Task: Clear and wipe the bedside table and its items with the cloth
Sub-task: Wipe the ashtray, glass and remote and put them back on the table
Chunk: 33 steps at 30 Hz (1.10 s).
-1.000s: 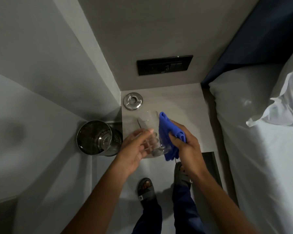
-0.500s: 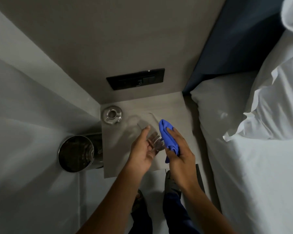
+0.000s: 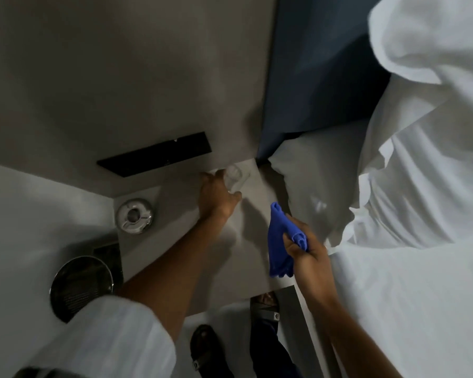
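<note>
My left hand (image 3: 216,197) reaches to the far right corner of the grey bedside table (image 3: 180,257) and grips a clear drinking glass (image 3: 236,177), which looks blurred and sits at or just above the tabletop. My right hand (image 3: 309,257) hovers over the table's right edge, shut on a bunched blue cloth (image 3: 280,241) that hangs down from the fist. A round metal ashtray (image 3: 134,215) rests on the table's far left corner.
A black switch panel (image 3: 154,154) is set in the wall behind the table. A metal bin (image 3: 79,285) stands on the floor to the left. The bed with white pillows (image 3: 410,186) and a blue headboard (image 3: 320,77) borders the right.
My left hand has carried the glass away from the cloth to the table's far right corner. The right hand has drawn back to the right with the cloth. The view has shifted toward the bed.
</note>
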Motion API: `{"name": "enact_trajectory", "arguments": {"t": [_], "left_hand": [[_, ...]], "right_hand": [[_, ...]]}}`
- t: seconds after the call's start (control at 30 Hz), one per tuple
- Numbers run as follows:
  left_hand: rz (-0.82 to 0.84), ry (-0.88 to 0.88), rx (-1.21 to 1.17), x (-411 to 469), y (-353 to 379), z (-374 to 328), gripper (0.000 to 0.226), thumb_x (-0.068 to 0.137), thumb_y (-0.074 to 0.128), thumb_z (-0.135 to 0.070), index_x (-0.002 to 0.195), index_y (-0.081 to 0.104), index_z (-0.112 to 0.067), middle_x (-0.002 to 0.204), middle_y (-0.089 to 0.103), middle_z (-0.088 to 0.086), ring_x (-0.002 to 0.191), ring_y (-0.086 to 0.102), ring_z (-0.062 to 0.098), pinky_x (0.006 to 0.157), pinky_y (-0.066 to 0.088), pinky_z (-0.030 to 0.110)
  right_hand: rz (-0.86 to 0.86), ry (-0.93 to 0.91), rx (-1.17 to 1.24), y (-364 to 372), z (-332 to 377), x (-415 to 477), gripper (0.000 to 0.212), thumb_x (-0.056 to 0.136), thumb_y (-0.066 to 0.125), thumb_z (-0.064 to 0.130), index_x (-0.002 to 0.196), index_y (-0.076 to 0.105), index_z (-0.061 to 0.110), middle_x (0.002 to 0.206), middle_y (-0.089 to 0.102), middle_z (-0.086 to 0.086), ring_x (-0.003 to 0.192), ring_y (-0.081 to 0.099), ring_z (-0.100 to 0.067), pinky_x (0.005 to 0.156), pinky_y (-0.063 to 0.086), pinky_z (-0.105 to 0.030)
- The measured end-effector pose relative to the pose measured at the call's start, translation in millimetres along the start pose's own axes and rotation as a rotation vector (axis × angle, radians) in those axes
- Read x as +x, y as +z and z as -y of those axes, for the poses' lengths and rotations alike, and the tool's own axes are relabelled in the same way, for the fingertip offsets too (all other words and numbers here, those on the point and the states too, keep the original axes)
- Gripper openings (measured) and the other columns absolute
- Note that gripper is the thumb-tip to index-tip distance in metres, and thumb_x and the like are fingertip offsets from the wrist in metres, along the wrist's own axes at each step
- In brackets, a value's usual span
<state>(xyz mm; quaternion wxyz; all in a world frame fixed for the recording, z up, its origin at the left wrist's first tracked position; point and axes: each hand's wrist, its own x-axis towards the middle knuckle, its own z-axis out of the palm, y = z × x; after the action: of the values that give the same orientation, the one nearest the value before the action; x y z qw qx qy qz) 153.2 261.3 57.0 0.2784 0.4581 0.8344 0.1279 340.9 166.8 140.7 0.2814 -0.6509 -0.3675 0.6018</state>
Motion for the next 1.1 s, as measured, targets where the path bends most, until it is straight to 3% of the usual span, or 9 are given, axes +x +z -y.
{"name": "enact_trajectory", "arguments": {"t": [0.1,0.23,0.33,0.47,0.63,0.73,0.83,1.0,1.1], "left_hand": [[-0.022,0.085,0.108,17.2,4.7,-4.5,0.048,0.076,0.077,-0.022,0.118,0.057,-0.013,0.125,0.05,0.015,0.103,0.061,0.035,0.08,0.052,0.036],[0.013,0.229,0.2,29.4,11.2,-2.6,0.038,0.082,0.069,-0.02,0.119,0.063,-0.015,0.135,0.041,0.015,0.119,0.048,0.033,0.089,0.053,0.042],[0.075,0.281,0.288,37.3,17.2,-4.9,0.054,0.084,0.071,-0.02,0.134,0.05,-0.018,0.143,0.037,0.013,0.128,0.042,0.03,0.095,0.049,0.04],[0.044,0.346,0.241,46.0,26.8,-11.5,0.055,0.08,0.075,-0.012,0.127,0.048,-0.016,0.136,0.044,0.01,0.125,0.045,0.027,0.089,0.048,0.037],[-0.042,0.346,0.251,31.2,20.2,-9.1,0.065,0.081,0.075,-0.032,0.138,0.045,-0.023,0.145,0.041,0.013,0.135,0.038,0.032,0.103,0.042,0.048],[-0.098,0.42,0.02,-17.7,11.8,-5.5,0.037,0.088,0.065,-0.04,0.119,0.06,-0.021,0.123,0.063,0.008,0.116,0.056,0.028,0.093,0.047,0.039],[0.28,0.167,-0.431,-90.6,-3.7,-0.5,0.034,0.083,0.06,-0.059,0.102,0.064,-0.032,0.104,0.072,-0.005,0.095,0.066,0.013,0.079,0.051,0.023],[0.429,0.158,-0.732,-182.1,-15.0,22.6,0.043,0.066,0.074,-0.055,0.106,0.059,-0.053,0.113,0.068,-0.008,0.105,0.066,0.011,0.088,0.056,0.031],[0.388,0.195,-0.741,-211.5,-10.3,26.0,0.045,0.07,0.076,-0.044,0.11,0.056,-0.049,0.12,0.064,-0.01,0.11,0.062,0.011,0.09,0.053,0.026]], "right_hand": [[-0.013,0.01,0.012,-8.9,-7.3,2.8,0.052,0.094,0.05,-0.001,0.122,0.061,0.041,0.114,0.068,0.016,0.107,0.062,-0.007,0.099,0.05,-0.044],[-0.017,0.032,0.003,-17.0,-14.6,4.5,0.048,0.095,0.051,0.002,0.124,0.06,0.039,0.115,0.068,0.011,0.107,0.063,-0.01,0.098,0.051,-0.047],[-0.024,0.039,0.007,-20.4,-17.2,6.9,0.045,0.096,0.051,0.006,0.124,0.059,0.039,0.111,0.069,0.012,0.103,0.064,-0.01,0.095,0.053,-0.046],[-0.021,0.02,-0.002,-20.2,-17.9,7.8,0.044,0.097,0.051,0.009,0.124,0.058,0.042,0.115,0.067,0.013,0.105,0.063,-0.01,0.092,0.054,-0.042],[-0.078,-0.009,0.012,-16.6,-19.5,2.2,0.031,0.098,0.052,0.018,0.113,0.06,0.043,0.115,0.065,0.005,0.104,0.063,-0.015,0.09,0.053,-0.041],[-0.148,0.041,0.104,-12.8,-18.6,-2.4,0.015,0.098,0.053,0.02,0.107,0.059,0.031,0.107,0.067,-0.005,0.1,0.065,-0.024,0.091,0.053,-0.045],[-0.179,0.044,0.184,-7.4,-16.0,-21.3,0.019,0.097,0.057,0.024,0.113,0.058,0.014,0.108,0.07,-0.011,0.097,0.069,-0.023,0.088,0.056,-0.043],[-0.273,-0.067,0.272,-8.2,-17.7,-75.7,0.03,0.08,0.077,0.012,0.102,0.056,0.014,0.085,0.072,0.003,0.071,0.071,-0.004,0.055,0.053,-0.015],[-0.253,-0.009,0.354,-16.5,-29.4,-104.2,0.037,0.071,0.082,0.005,0.099,0.06,0.015,0.077,0.076,0.007,0.068,0.073,-0.01,0.051,0.055,-0.018]]}}
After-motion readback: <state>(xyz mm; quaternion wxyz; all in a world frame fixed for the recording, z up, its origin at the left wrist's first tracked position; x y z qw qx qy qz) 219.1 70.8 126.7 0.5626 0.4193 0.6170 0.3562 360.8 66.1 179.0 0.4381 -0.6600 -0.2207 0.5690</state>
